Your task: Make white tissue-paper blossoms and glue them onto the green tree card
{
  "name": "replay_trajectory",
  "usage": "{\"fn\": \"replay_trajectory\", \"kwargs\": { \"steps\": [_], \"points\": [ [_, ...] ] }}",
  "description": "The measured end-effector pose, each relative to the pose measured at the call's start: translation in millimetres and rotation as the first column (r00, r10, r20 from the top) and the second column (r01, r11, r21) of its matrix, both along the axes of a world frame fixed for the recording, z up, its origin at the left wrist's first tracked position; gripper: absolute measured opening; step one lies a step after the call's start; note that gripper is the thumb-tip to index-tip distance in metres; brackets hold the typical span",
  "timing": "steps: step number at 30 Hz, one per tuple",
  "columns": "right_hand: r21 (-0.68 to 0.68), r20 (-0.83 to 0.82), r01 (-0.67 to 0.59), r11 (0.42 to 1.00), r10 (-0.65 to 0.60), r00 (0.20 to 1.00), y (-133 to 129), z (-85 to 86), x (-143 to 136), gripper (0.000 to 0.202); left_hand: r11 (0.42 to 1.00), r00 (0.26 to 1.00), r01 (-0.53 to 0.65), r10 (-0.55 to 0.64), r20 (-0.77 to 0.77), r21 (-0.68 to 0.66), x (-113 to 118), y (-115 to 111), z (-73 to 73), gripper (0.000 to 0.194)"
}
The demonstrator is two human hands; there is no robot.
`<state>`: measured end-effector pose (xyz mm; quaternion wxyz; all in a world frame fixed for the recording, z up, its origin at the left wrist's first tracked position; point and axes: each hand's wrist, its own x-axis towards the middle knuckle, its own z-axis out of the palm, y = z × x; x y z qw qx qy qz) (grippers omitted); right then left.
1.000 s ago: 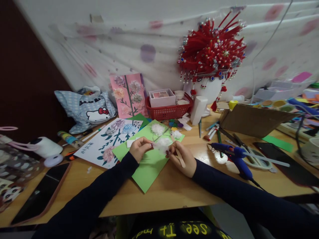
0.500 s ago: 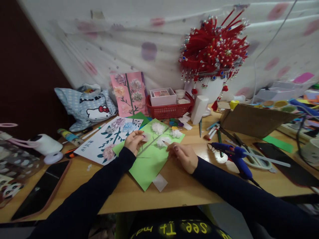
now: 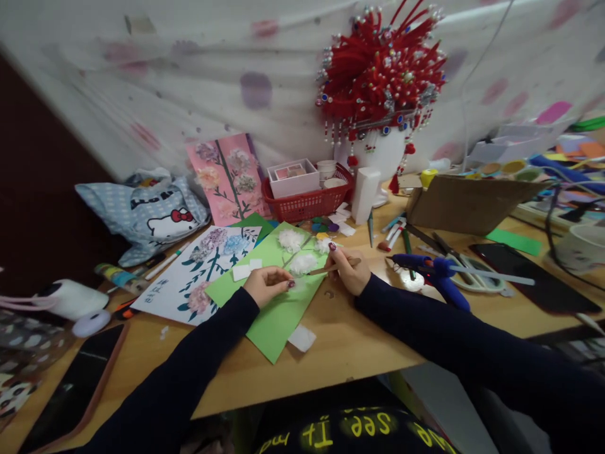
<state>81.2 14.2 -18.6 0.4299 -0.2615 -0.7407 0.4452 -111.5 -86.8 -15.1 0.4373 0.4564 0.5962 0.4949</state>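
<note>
A light green card lies slanted on the table with white ruffled paper flowers and a grey-green stem on it. My right hand grips a thin brown stick, its tip pointing left beside the lower flower. Close to that tip, my left hand is pinched over the card on what looks like a small white, thin piece of paper, mostly hidden by the fingers. White paper slips rest on the card behind my left hand. Another white paper square lies by the card's lower edge.
A blue glue gun lies right of my right hand, near scissors and a dark phone. Left are a white flower picture and another phone. Behind stand a red basket and a red beaded headdress.
My left hand has moved right and down, towards the stick's tip. My right hand has shifted slightly up and right, with the stick turned flatter. White paper slips now show on the card.
</note>
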Motion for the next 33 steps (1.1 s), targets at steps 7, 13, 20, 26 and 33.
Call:
{"fn": "replay_trajectory", "kwargs": {
  "steps": [7, 13, 20, 26, 33],
  "points": [
    [-0.042, -0.016, -0.031, 0.999, 0.03, 0.999, 1, -1.9, -4, 0.057, 0.998, 0.995, 0.054, -0.056, -0.088, -0.017, -3, -1, -2.6, 0.029],
    [-0.05, -0.017, -0.06, 0.997, 0.06, 0.998, 2, -6.0, -7, 0.05, 0.994, 0.978, 0.094, -0.104, -0.181, -0.059, -2, 1, 2.9, 0.028],
    [-0.134, -0.05, -0.08, 0.988, 0.074, 0.996, 4, -5.7, -11, 0.043, 0.996, 0.889, 0.059, -0.082, -0.451, -0.064, 6, 21, 4.8, 0.023],
    [-0.158, -0.16, 0.054, 0.986, -0.08, 0.984, 1, -1.4, -3, 0.054, 0.997, 0.781, -0.049, 0.075, -0.62, 0.058, 8, 34, -0.8, 0.02],
    [0.238, 0.039, 0.023, 0.971, -0.033, 0.999, -3, -0.1, 0, 0.053, 0.993, 0.825, -0.073, 0.111, -0.554, 0.091, 10, 34, -3.0, 0.02]
  ]
}}
